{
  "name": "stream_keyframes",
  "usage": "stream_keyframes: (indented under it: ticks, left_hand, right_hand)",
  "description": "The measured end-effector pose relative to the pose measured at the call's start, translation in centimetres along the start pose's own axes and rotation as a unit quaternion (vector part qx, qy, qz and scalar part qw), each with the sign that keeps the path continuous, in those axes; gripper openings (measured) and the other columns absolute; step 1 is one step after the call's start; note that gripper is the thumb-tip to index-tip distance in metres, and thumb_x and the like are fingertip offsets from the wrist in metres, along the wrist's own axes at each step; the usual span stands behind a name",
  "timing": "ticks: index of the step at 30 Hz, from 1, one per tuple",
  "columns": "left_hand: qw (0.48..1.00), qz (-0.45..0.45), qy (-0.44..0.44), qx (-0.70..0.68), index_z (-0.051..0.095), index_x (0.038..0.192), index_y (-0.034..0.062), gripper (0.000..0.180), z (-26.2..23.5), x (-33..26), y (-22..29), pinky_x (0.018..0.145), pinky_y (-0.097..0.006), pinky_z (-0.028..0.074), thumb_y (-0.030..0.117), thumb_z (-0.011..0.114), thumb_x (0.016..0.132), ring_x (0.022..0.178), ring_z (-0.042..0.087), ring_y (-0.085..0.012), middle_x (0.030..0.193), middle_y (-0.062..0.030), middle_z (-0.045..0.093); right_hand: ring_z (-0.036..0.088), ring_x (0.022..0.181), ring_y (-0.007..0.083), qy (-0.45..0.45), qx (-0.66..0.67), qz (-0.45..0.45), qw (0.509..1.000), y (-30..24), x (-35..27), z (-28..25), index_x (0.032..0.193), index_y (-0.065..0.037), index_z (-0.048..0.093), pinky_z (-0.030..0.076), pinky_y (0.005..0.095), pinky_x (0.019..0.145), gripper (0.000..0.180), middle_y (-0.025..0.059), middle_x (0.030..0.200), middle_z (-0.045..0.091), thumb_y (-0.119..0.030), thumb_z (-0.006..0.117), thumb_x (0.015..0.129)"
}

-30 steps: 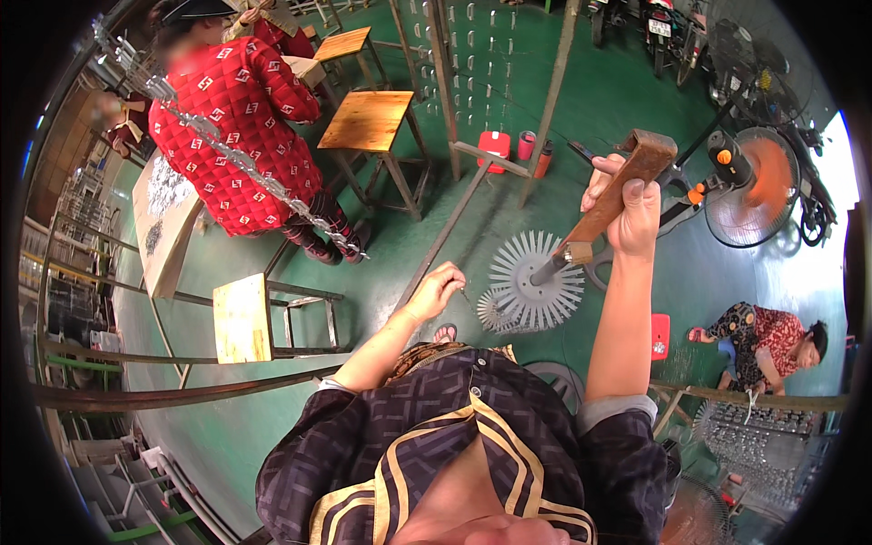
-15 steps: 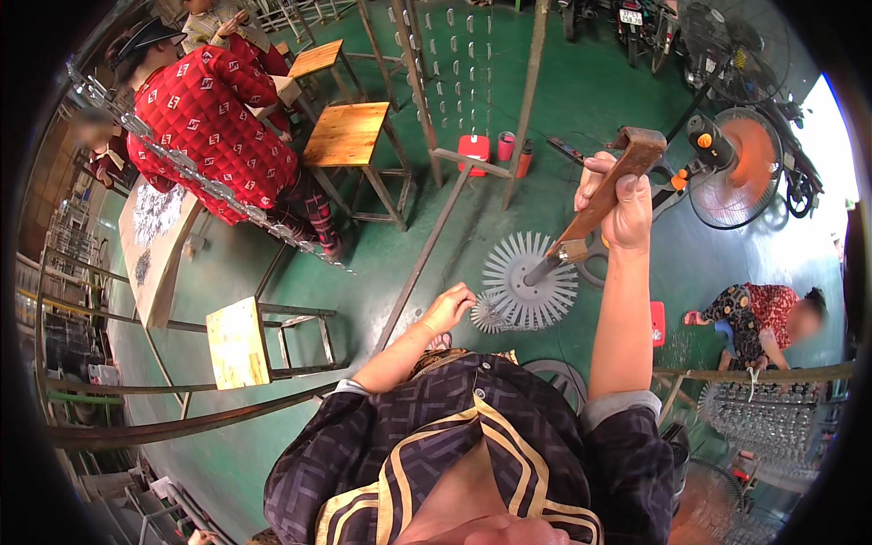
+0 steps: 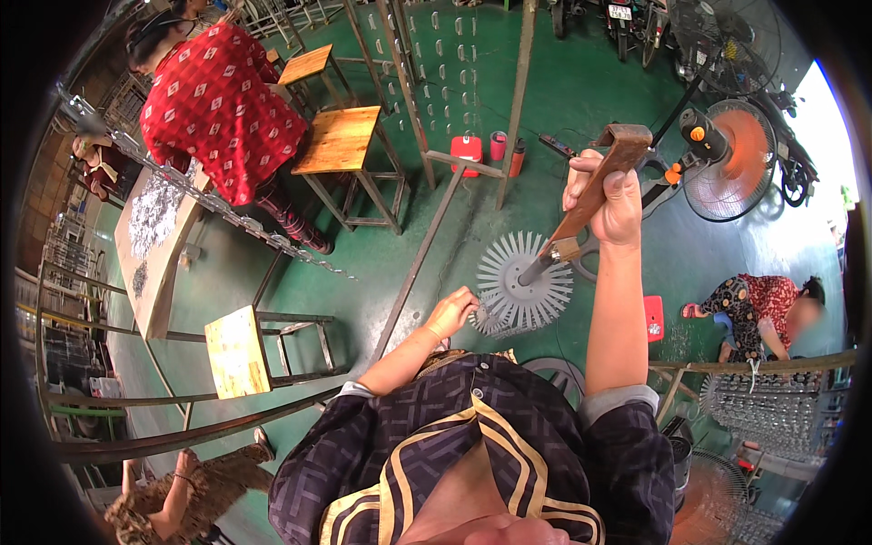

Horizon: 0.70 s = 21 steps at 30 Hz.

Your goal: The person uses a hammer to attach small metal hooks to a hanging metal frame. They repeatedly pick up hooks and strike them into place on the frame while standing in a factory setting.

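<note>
My right hand (image 3: 618,207) is wrapped round a rusty brown metal bar (image 3: 595,186) with a bent upper end. From the bar's lower end a grey rod (image 3: 536,270) runs to the middle of a round grey disc (image 3: 525,307), ringed by flat strips that stand out like spokes. Beside the disc's lower left edge hangs a smaller cluster of thin grey pieces (image 3: 491,318). My left hand (image 3: 454,309) is closed with its fingertips at this cluster. What lies between those fingertips is too small to make out.
Wooden stools (image 3: 342,136) stand on the green floor at left, near a person in red (image 3: 218,109) at a table (image 3: 159,300). A metal frame (image 3: 513,100) with hanging parts stands ahead. Right are an orange fan (image 3: 729,159) and a crouching person (image 3: 767,313).
Both my hands keep their grips, with the disc slightly shifted in the picture. The person in red leans further over the table. Another person has come into view at the lower left.
</note>
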<state>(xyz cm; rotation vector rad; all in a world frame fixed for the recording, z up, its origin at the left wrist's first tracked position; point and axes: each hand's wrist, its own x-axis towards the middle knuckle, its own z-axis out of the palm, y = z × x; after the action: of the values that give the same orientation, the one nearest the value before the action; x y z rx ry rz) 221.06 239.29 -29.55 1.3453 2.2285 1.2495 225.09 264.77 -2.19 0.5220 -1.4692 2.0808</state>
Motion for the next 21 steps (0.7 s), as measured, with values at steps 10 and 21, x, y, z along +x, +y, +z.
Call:
stream_keyframes:
  ticks: [10,21]
  left_hand:
    - [0.996,0.042,0.069,0.033,0.059,0.081,0.0059,0.006,-3.1,0.1,2.9,0.062,-0.035,0.046,0.007,0.062,0.076,0.072,0.056,-0.0272,0.076,-0.0079,0.055]
    - [0.733,0.312,0.468,0.381,0.062,0.072,0.0048,0.015,-32.0,2.6,28.0,0.049,-0.027,0.042,-0.004,0.067,0.061,0.054,0.054,-0.0167,0.066,-0.0059,0.061]
  right_hand:
    - [0.056,0.058,0.0176,0.03,-0.006,0.013,0.999,-0.2,-0.2,0.6,0.095,0.012,0.057,0.047,0.0292,0.053,0.056,0.0098,0.07,0.056,-0.042,0.056,0.082]
    - [0.051,0.059,0.0161,0.012,0.017,-0.014,1.0,-0.9,-0.5,0.5,0.095,0.01,0.057,0.047,0.0287,0.048,0.046,0.0065,0.078,0.047,-0.034,0.059,0.082]
